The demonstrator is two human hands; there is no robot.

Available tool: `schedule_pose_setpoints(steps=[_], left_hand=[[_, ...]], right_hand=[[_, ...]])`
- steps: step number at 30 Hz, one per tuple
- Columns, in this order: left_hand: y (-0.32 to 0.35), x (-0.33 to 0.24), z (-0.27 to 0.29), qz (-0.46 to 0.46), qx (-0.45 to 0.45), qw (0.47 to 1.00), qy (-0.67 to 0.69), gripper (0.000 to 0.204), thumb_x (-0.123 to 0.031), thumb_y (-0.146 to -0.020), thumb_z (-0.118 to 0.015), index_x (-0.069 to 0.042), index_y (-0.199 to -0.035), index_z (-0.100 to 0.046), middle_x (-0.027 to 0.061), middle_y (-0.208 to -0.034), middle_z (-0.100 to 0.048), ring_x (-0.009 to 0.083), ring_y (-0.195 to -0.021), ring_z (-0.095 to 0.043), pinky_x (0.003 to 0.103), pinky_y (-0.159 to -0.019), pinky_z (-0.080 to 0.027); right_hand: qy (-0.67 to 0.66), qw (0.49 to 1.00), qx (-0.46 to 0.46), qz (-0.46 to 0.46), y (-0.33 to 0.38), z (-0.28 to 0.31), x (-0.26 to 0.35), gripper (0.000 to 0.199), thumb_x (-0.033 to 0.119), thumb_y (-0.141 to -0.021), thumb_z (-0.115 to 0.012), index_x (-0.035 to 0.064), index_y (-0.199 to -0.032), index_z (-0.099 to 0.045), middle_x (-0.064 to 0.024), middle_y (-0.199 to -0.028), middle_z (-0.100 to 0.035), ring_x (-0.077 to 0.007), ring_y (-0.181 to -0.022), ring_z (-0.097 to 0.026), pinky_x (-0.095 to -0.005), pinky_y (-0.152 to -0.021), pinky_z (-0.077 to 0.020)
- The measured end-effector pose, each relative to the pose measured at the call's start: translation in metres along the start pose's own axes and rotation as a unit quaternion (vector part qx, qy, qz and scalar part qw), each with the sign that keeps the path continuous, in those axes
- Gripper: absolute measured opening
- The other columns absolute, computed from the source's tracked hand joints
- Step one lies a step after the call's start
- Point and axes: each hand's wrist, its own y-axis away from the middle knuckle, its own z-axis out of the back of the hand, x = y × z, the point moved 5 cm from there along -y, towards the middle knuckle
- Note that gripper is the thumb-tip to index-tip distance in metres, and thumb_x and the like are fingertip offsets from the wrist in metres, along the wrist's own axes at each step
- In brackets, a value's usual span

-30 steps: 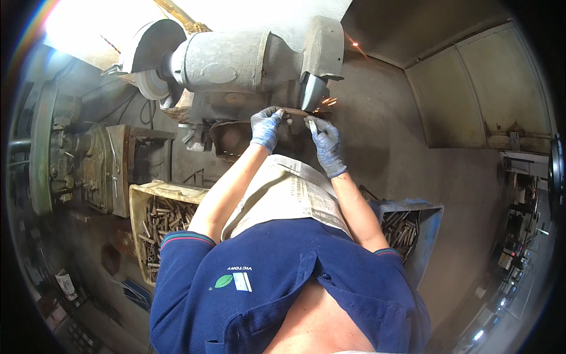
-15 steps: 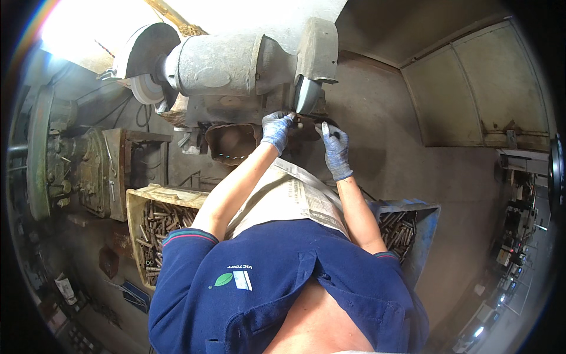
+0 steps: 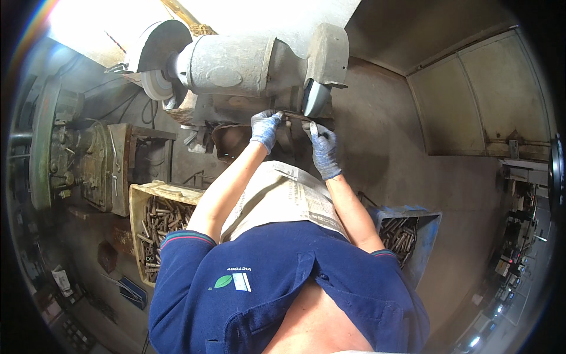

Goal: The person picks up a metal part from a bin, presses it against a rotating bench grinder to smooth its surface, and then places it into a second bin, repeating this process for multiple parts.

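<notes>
One slim brown metal rod (image 3: 295, 115) is at the grey rounded grinding wheel (image 3: 317, 99), pinched by your blue-gloved left hand (image 3: 265, 128) and right hand (image 3: 324, 147). Cream plastic crate (image 3: 136, 215) and blue plastic crate (image 3: 431, 236) both hold metal pieces (image 3: 165, 216); finished share unclear.

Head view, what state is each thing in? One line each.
Thin workpiece: held crosswise
Left hand: gloved, pinching the workpiece
Right hand: gloved, pinching the workpiece
Right grinding wheel: partly guarded, no sparks visible
Left grinding wheel: partly guarded
Yellowish bin: open, holding metal pieces
Blue bin: open, holding metal pieces
</notes>
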Motion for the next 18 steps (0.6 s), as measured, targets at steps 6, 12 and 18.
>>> schedule_pose_setpoints(steps=[6, 12, 18], left_hand=[[0.009, -0.017, 0.006, -0.043, 0.04, 0.998, -0.036, 0.009, -0.006, -0.086, -0.059, 0.001, -0.089, -0.063, 0.007, -0.075, -0.065, 0.0127, -0.063, -0.06, 0.025, -0.058, -0.048], [0.045, -0.027, 0.014, -0.089, 0.13, 0.987, -0.035, 0.013, -0.004, -0.084, -0.062, 0.003, -0.095, -0.065, 0.0046, -0.081, -0.066, 0.0072, -0.071, -0.058, 0.02, -0.065, -0.047], [0.084, -0.057, 0.002, -0.092, 0.217, 0.972, -0.014, 0.016, -0.004, -0.085, -0.061, 0.005, -0.098, -0.062, 0.0086, -0.085, -0.066, 0.0116, -0.077, -0.062, 0.024, -0.069, -0.051]], right_hand=[[-0.068, 0.996, 0.022, 0.06, 0.007, -0.011, 0.012, 0.018, 0.009, -0.086, -0.06, 0.001, -0.101, -0.066, -0.0083, -0.096, -0.067, -0.0147, -0.095, -0.06, -0.0264, -0.086, -0.0459], [0.238, 0.919, 0.068, 0.306, 0.059, -0.018, 0.092, 0.028, 0.007, -0.081, -0.062, -0.0004, -0.108, -0.062, -0.0169, -0.115, -0.057, -0.0266, -0.111, -0.054, -0.0322, -0.096, -0.0411], [0.293, 0.878, 0.08, 0.37, 0.085, -0.015, 0.129, 0.037, 0.02, -0.077, -0.067, 0.0005, -0.109, -0.063, -0.0189, -0.114, -0.057, -0.0316, -0.11, -0.054, -0.038, -0.095, -0.0421]])
